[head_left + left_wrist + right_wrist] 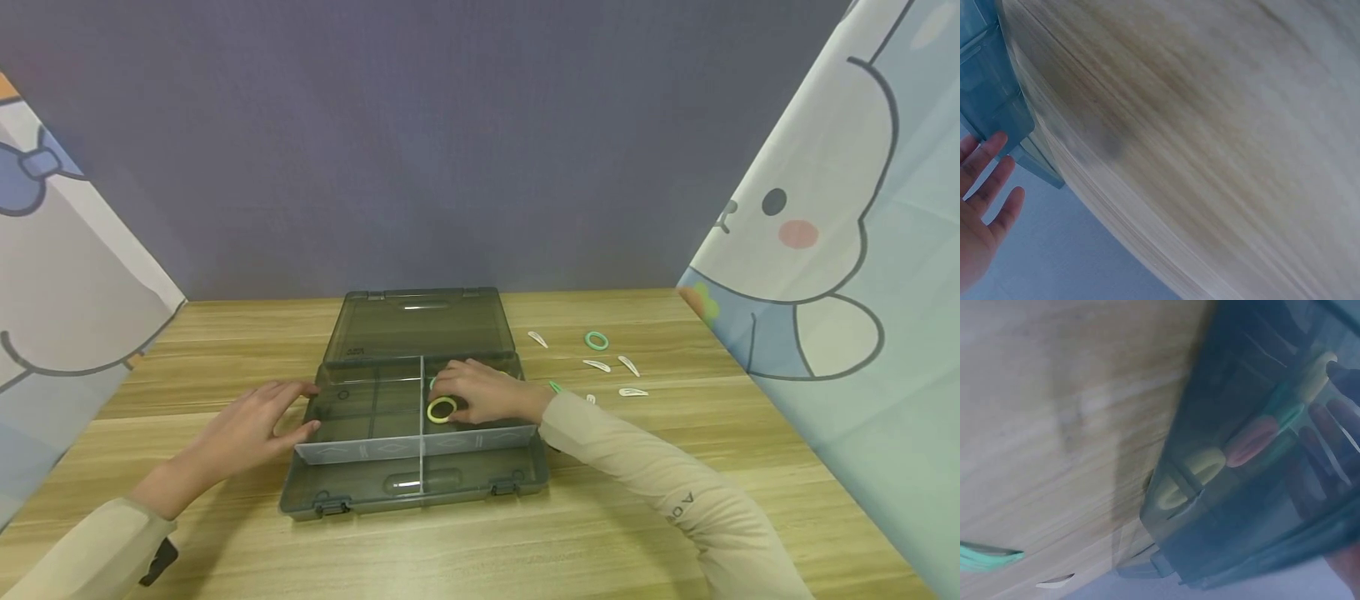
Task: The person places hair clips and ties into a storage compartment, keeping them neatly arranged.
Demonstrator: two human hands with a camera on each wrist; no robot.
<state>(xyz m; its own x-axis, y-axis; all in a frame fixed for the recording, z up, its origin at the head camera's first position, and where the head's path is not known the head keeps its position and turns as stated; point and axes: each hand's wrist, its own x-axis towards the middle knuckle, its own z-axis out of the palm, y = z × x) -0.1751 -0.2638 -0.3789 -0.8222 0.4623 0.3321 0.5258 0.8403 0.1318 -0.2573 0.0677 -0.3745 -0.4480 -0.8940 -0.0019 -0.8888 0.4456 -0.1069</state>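
Observation:
A grey translucent organizer box [360, 452] lies on the table with its lid [420, 323] folded back. My right hand [480, 392] reaches into its right compartment, thumb and fingers pinching a yellow hair tie [431, 411]. Through the box wall in the right wrist view, a pink hair tie [1247, 447], a green hair tie [1290, 415] and pale yellow ones [1210, 464] show inside. My left hand [251, 421] rests with spread, relaxed fingers at the box's left edge. The left compartment [352, 408] holds no hair ties.
Right of the box lie several white snap hair clips [597, 366], a mint-green hair tie [596, 347] and a green clip [555, 387] partly behind my right forearm. A grey partition [420, 167] stands behind the wooden table [240, 333], with cartoon-printed cloth [817, 317] on both sides.

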